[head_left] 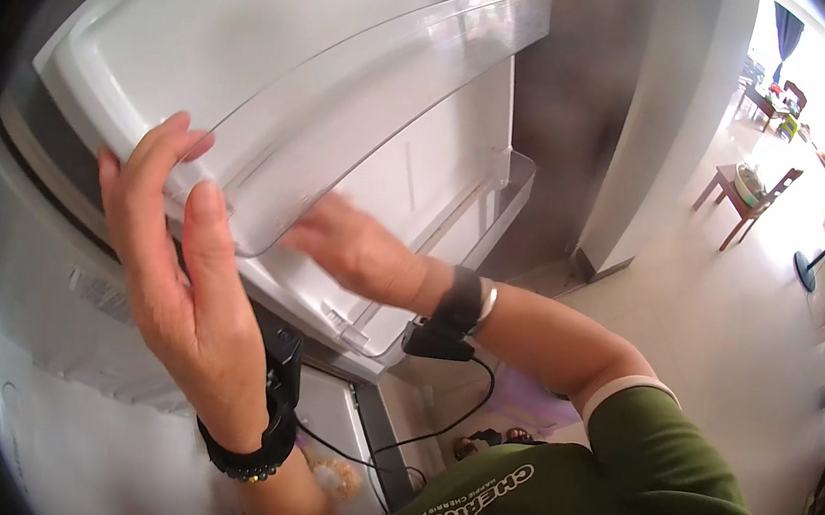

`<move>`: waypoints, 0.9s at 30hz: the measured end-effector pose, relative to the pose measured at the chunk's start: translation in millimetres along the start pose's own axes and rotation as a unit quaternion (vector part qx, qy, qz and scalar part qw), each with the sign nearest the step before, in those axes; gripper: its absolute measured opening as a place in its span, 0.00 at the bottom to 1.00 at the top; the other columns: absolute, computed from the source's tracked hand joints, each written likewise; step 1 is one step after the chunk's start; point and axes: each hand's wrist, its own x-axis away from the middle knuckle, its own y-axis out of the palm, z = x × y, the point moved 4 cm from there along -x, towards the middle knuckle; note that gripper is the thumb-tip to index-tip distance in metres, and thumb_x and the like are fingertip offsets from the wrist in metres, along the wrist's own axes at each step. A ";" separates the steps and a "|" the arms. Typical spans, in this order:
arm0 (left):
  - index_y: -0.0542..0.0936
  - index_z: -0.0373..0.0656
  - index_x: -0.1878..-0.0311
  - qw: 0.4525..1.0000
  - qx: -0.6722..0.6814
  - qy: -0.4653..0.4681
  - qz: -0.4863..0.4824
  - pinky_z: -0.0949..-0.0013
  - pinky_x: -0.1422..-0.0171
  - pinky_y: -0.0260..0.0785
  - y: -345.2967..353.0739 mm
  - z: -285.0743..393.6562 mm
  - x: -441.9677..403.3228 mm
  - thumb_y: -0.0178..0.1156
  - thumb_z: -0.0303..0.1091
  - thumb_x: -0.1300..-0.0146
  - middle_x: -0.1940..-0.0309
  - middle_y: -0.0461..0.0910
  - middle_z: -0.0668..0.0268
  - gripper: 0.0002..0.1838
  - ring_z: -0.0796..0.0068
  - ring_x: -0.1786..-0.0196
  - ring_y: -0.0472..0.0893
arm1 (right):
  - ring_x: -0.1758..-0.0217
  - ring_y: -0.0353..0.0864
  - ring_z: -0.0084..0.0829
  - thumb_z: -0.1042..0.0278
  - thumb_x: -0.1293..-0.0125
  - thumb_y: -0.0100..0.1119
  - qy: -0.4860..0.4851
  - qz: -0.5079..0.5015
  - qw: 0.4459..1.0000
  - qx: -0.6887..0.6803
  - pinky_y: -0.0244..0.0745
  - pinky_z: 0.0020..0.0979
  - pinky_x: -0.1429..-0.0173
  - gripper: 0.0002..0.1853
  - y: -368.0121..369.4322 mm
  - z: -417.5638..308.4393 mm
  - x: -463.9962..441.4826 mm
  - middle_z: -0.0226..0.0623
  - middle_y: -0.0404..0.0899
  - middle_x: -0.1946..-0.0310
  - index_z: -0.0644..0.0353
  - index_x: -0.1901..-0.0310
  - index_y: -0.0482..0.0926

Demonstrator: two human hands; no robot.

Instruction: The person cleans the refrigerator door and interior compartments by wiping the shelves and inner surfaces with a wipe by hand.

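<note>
A clear plastic door bin (391,67) runs across the white inner side of an open fridge door (244,43). My left hand (174,254) is at the bin's near end, its fingers curled at the door's edge and its thumb against the bin's corner. Just beneath the bin's lower edge is my right hand (354,247), smeared by motion; its fingertips are partly hidden behind the clear plastic. A second clear bin (507,207) sits lower on the door.
The fridge compartment (74,364) lies to the left. Black wrist devices with a cable (489,394) hang between my arms. A wall pillar (658,132) stands beyond the door. Farther off are a wooden chair (746,200) holding a basket, and a fan base (805,270).
</note>
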 end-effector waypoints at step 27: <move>0.73 0.38 0.43 1.000 -0.010 -0.002 -0.007 0.65 0.36 0.57 -0.1 -5.5 -0.4 0.44 0.33 0.29 0.48 0.75 0.59 0.16 0.67 0.43 0.71 | 0.58 0.78 0.52 0.72 0.46 0.51 0.208 -0.488 0.846 0.062 0.72 0.46 0.52 0.08 -28.0 136.6 107.0 0.50 0.79 0.67 0.64 0.68 0.80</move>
